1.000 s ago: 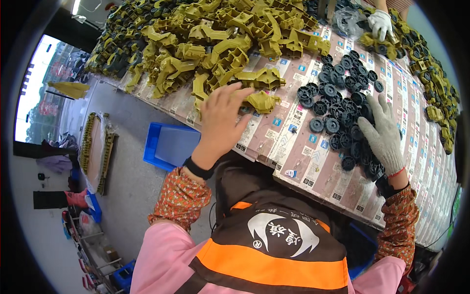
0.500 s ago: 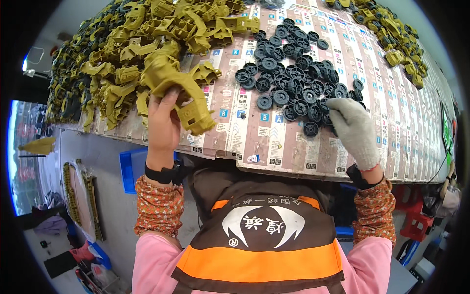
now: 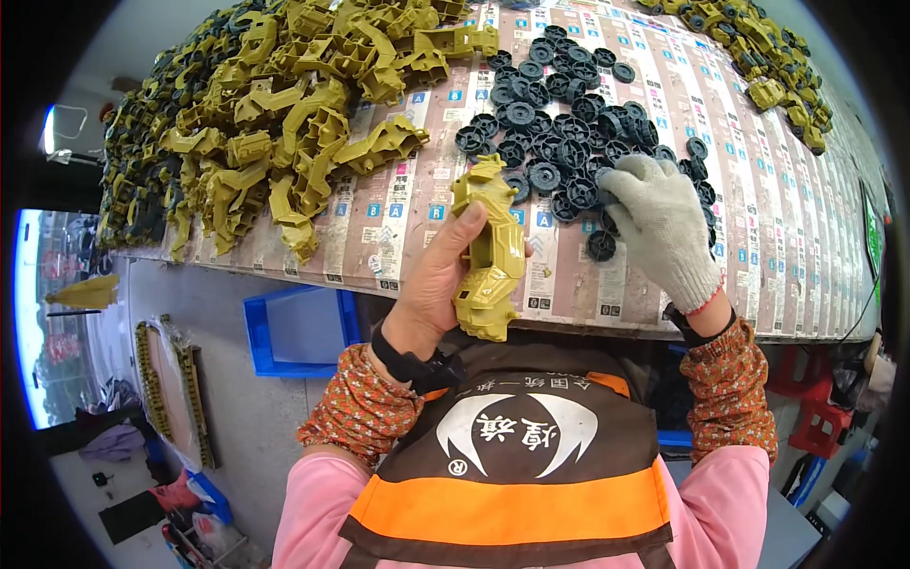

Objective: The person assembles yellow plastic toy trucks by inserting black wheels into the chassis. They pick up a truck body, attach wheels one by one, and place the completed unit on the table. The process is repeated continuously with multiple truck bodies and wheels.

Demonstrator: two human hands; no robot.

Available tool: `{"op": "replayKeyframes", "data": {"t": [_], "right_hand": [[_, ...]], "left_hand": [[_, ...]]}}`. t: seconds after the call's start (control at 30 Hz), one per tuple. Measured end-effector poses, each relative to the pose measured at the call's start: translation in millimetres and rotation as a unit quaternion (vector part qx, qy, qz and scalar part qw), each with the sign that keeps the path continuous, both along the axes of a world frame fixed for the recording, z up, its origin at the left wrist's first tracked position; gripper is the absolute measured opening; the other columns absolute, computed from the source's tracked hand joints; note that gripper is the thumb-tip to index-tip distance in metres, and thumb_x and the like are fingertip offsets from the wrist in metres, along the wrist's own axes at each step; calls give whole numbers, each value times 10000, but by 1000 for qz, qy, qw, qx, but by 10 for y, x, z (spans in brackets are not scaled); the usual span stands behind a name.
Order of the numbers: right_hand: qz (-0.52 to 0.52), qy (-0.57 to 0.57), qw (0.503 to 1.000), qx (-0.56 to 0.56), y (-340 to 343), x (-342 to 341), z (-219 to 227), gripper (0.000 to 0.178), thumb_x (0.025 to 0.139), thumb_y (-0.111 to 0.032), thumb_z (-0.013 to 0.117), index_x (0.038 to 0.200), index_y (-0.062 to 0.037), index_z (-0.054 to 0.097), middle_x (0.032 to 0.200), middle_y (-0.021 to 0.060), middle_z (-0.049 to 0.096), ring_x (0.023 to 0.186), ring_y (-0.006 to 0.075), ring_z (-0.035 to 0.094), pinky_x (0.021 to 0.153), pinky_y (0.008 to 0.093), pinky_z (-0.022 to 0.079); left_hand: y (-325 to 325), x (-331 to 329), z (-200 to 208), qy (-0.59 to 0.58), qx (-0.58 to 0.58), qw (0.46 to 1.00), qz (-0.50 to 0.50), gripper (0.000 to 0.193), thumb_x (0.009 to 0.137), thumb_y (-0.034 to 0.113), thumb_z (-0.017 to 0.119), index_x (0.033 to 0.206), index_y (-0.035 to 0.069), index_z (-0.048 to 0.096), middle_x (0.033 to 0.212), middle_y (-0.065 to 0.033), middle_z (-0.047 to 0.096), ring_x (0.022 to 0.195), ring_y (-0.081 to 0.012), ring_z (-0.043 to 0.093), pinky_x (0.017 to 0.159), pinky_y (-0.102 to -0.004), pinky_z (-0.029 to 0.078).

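My bare left hand (image 3: 438,270) is closed round an olive-yellow plastic toy vehicle body (image 3: 492,256), held lengthwise above the table's near edge. Its thumb lies on the upper side of the part. At the pile of black toy wheels (image 3: 572,128), my gloved right hand (image 3: 661,223) has its fingers curled down among the wheels. Whatever is between those fingertips is hidden by the pile and the glove. To the left lies a heap of more olive-yellow vehicle bodies (image 3: 308,114), spread loosely toward the near edge.
Farther left, a large heap of yellow vehicles with black wheels (image 3: 142,133) covers the table end. A similar group (image 3: 782,71) lies at the far right. Printed sheeting covers the table (image 3: 758,237). Below its edge are a blue bin (image 3: 301,332) and a red stool (image 3: 817,422).
My left hand has brought the vehicle body rightward and nearer to me, away from the heap, and turned it. My right hand has shifted slightly left over the wheels.
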State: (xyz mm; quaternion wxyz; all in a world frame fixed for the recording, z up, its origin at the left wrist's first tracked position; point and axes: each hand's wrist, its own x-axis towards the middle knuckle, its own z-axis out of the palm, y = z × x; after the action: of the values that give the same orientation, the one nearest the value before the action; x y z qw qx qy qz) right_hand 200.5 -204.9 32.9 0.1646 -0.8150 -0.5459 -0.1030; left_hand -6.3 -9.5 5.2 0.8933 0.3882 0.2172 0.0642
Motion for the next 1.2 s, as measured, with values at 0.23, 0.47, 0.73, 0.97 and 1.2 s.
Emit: {"op": "replayKeyframes", "data": {"t": [0.23,0.47,0.73,0.97,1.2], "right_hand": [[-52,426,886,173,74,-429,229,218,971,-78,726,1179,-15,716,949,142,737,800,193,733,720,323,568],[-85,456,852,244,107,-753,-78,292,973,-65,700,1258,-4,684,1073,173,749,926,242,762,828,342,587],[-123,443,862,215,-26,-912,-134,353,967,-75,687,1314,-13,666,1093,182,743,924,284,754,822,380,582],[-136,483,831,238,-78,-918,-206,364,961,-69,676,1321,-15,673,1066,197,744,901,298,749,795,385,577],[-88,324,913,231,-154,-999,-267,434,911,-28,669,1341,24,644,971,227,742,839,378,752,742,443,588]], "left_hand": [[-217,32,-93,-10,14,999,-28,594,1042,520,664,1397,57,553,1083,-146,735,919,-206,754,772,-333,646],[-441,102,-132,-19,106,994,-19,666,1017,176,768,1520,149,332,1266,-38,617,1139,-136,650,973,-328,574],[-552,118,-222,-53,231,971,-17,744,1002,144,781,1521,128,248,1283,-49,580,1171,-141,609,1016,-327,527],[-624,140,-186,-18,227,974,-23,710,999,138,781,1496,108,275,1303,-66,561,1195,-153,584,1049,-333,493],[-657,125,-248,-39,284,957,-36,672,1006,161,771,1478,88,298,1292,-71,579,1173,-157,610,1016,-333,514]]}}
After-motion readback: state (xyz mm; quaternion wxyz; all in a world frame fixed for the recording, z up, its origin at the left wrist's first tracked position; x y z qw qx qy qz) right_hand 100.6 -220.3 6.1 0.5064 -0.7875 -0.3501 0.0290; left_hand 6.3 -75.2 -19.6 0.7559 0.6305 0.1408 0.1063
